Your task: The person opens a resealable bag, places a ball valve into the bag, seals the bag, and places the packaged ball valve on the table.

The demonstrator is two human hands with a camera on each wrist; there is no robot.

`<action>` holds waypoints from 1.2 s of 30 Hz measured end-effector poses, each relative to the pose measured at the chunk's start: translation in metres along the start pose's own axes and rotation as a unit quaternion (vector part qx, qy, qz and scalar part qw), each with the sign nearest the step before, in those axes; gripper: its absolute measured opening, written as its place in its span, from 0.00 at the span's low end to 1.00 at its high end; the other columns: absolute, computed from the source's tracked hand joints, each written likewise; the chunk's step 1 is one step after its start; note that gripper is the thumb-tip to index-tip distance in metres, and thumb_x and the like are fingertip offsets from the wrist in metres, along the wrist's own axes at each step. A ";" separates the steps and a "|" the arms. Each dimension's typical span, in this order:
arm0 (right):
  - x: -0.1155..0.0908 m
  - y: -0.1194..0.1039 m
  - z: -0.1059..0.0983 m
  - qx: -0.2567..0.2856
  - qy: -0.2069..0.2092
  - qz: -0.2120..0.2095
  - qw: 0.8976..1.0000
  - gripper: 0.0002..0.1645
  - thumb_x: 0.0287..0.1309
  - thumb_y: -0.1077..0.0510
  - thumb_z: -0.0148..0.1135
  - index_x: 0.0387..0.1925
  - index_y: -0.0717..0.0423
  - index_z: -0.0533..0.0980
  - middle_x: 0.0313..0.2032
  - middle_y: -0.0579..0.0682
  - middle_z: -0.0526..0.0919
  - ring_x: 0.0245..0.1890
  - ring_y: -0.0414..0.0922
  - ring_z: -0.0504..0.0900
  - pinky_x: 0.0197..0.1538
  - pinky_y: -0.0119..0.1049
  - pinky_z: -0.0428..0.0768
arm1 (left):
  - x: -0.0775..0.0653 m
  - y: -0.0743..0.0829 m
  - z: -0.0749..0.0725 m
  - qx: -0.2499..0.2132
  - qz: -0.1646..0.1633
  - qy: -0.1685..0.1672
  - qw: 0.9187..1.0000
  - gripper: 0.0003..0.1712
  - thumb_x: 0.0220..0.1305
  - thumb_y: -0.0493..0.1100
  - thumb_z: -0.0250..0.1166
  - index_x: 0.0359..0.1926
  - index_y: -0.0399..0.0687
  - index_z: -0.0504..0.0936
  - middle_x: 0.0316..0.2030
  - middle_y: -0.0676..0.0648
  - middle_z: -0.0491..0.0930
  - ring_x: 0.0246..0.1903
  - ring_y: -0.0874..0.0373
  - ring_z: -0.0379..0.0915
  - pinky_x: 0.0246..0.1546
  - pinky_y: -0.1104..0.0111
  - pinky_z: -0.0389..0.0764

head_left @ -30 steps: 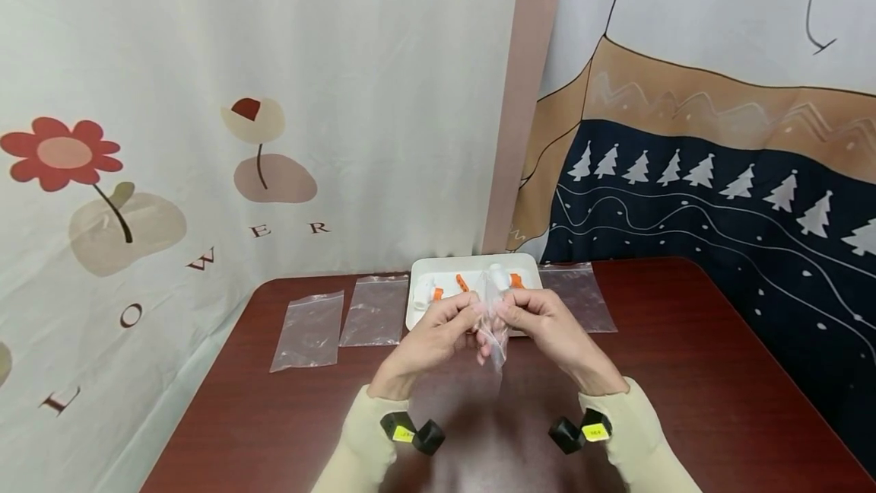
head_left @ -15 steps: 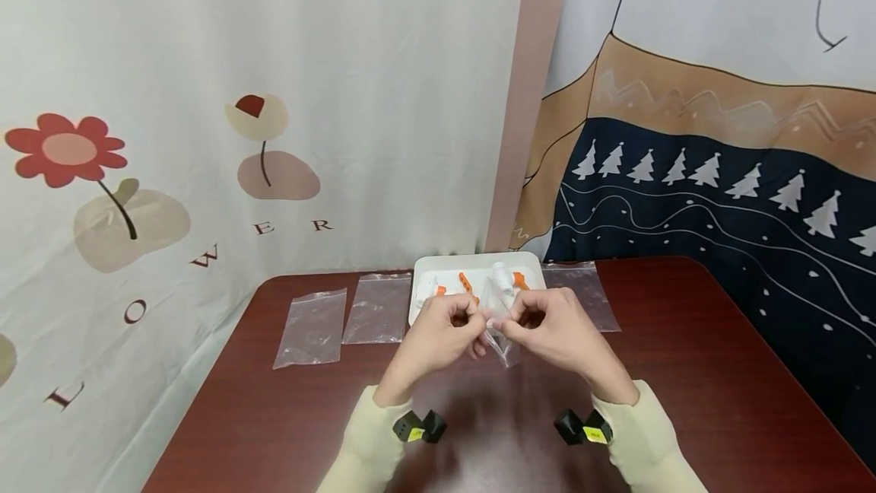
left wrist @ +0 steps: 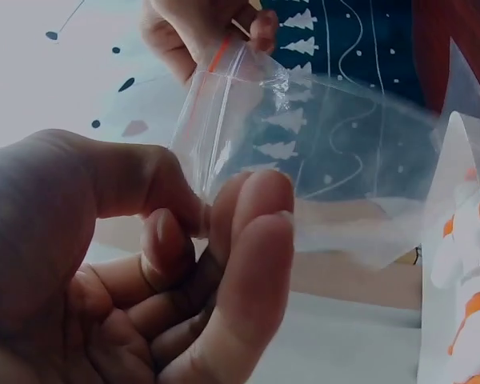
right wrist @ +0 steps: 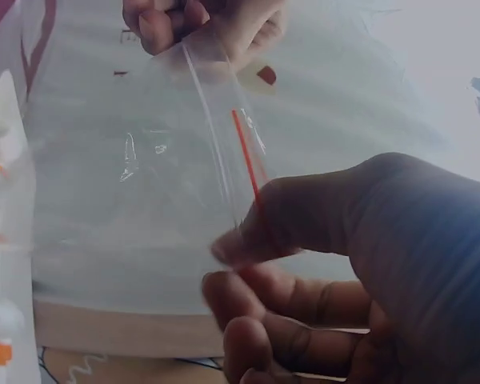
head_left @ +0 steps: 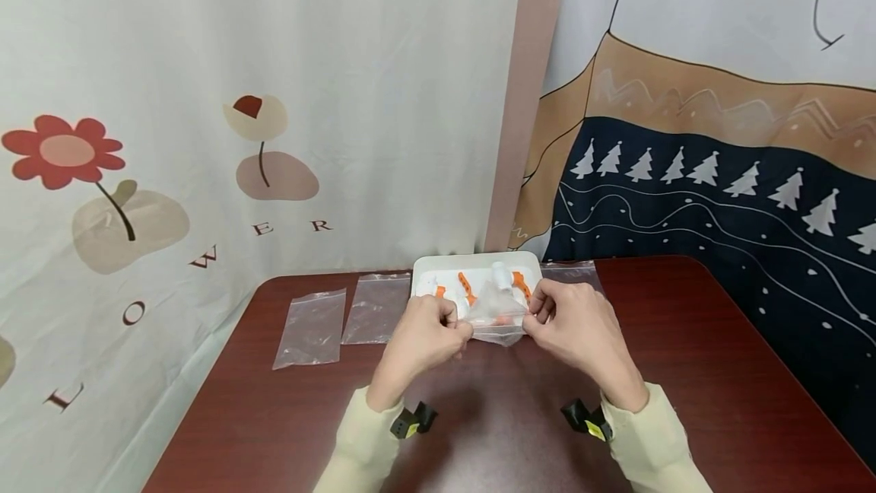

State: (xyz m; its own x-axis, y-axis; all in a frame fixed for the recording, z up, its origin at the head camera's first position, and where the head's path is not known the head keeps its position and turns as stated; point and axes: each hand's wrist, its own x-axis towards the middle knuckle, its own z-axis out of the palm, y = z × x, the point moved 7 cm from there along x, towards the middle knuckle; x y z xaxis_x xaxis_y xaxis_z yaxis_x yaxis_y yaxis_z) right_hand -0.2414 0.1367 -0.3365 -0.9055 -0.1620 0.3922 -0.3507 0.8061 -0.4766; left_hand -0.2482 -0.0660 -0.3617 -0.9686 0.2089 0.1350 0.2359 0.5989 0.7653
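Observation:
A clear zip-lock bag [head_left: 498,316] with a red line along its zip edge is stretched flat between both hands, in front of the tray. My left hand [head_left: 426,333] pinches one end of the zip edge between thumb and forefinger. At the other end, my right hand [head_left: 578,326] pinches the same edge. In the left wrist view the transparent bag [left wrist: 344,152] looks flat, with nothing visible inside. The right wrist view shows the bag [right wrist: 136,216] with its zip strip running between the two hands.
A white tray [head_left: 424,262] behind the bag holds several white and orange parts, among them an orange strip [head_left: 467,287] and a white cylinder [head_left: 502,275]. Clear bags [head_left: 311,329] [head_left: 378,310] lie left of the tray. Another bag [head_left: 569,272] lies right, partly behind my right hand.
The hands were close together with the bag bunched between them. They have since moved apart, and the bag is now spread out with its zip edge stretched straight.

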 end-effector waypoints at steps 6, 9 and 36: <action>-0.006 -0.005 0.001 -0.018 -0.046 0.008 0.999 0.09 0.47 0.58 0.67 0.33 0.42 0.82 0.16 0.36 0.71 0.16 0.38 0.68 0.19 0.34 0.65 | -0.002 0.000 -0.003 0.025 -0.018 0.003 1.000 0.21 0.51 0.37 0.60 0.08 0.53 0.62 0.05 0.57 0.71 0.11 0.65 0.77 0.17 0.71 0.62; -0.006 -0.005 0.002 0.007 -0.072 -0.010 0.997 0.16 0.47 0.61 0.64 0.37 0.38 0.85 0.16 0.35 0.71 0.16 0.37 0.68 0.19 0.32 0.65 | -0.001 -0.004 -0.002 -0.019 -0.028 -0.035 0.999 0.21 0.56 0.37 0.62 0.11 0.50 0.65 0.09 0.53 0.76 0.13 0.62 0.80 0.19 0.70 0.75; 0.018 0.053 0.010 0.197 -0.103 0.085 0.971 0.22 0.65 0.66 0.51 0.46 0.50 0.89 0.17 0.48 0.72 0.15 0.42 0.67 0.20 0.31 0.68 | 0.041 -0.068 -0.028 -0.162 -0.026 -0.004 0.986 0.13 0.72 0.41 0.64 0.49 0.35 0.82 0.40 0.33 0.86 0.34 0.45 0.86 0.31 0.62 0.88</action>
State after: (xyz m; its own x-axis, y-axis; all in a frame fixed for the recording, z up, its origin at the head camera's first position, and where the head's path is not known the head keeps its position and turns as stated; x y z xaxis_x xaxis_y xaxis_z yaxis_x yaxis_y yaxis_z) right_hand -0.2785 0.1712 -0.3625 -0.9729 -0.1881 0.1345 -0.2186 0.5578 -0.8007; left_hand -0.3058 -0.1202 -0.3905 -0.9777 0.1919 0.0856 0.1467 0.3314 0.9320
